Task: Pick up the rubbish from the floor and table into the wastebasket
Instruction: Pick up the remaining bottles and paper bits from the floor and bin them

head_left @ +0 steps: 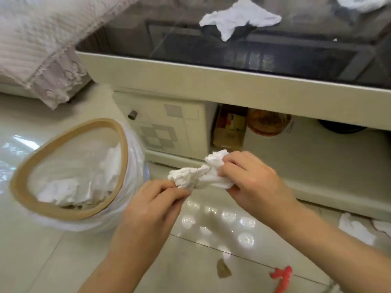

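A home living room: a cream coffee table with a dark glass tabletop [275, 51], a lace-edged fabric cover [48, 53] draped over furniture, glossy floor tiles [42, 261], and a bag-lined wastebasket [69, 172] with a tan rim.

Crumpled white tissue [197, 176]; lined wastebasket [69, 172]

Lace-edged cloth [42, 49] upper left; box [229, 127] and amber jar [267, 121] on lower shelf.
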